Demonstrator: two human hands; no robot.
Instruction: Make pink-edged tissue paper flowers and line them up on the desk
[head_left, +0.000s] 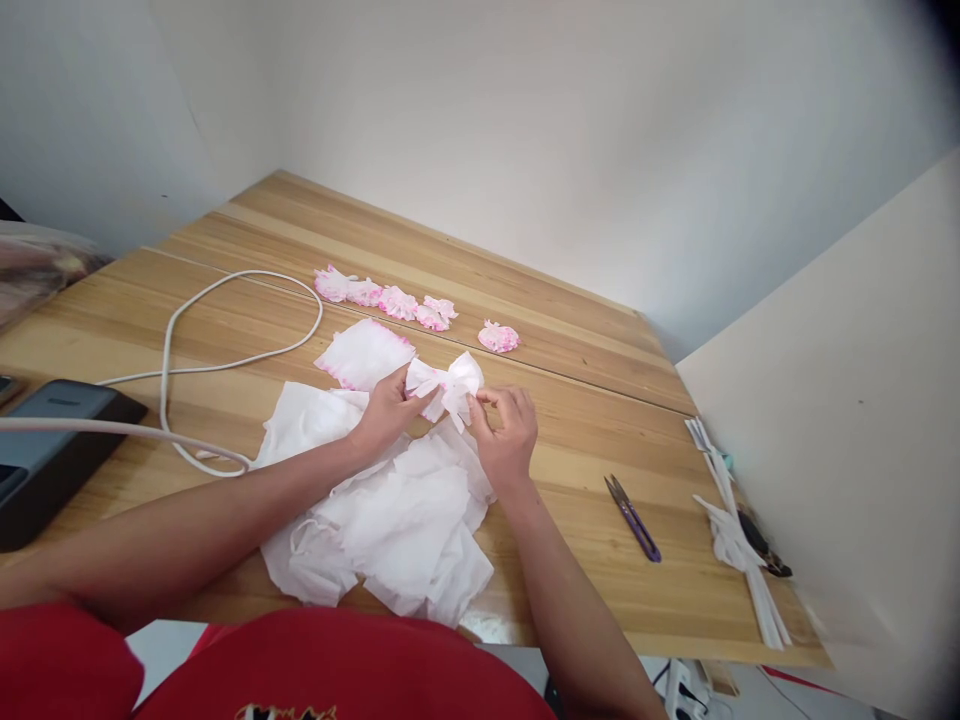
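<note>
Both my hands hold a white tissue bundle (448, 384) pinched in the middle like a bow, just above the wooden table (570, 420). My left hand (384, 410) grips its left side with closed fingers. My right hand (506, 430) pinches its right side. Under my hands lies a heap of white tissue sheets (390, 520). A pink-edged tissue sheet (362, 354) lies just behind my left hand.
Several finished pink-edged tissue flowers (397, 301) sit in a row further back, one (498, 337) apart to the right. Purple thread snips (634, 518) lie right of my right arm. White strips (739, 540) lie by the right edge. A white cable (180, 360) loops from a dark device (45, 450) at left.
</note>
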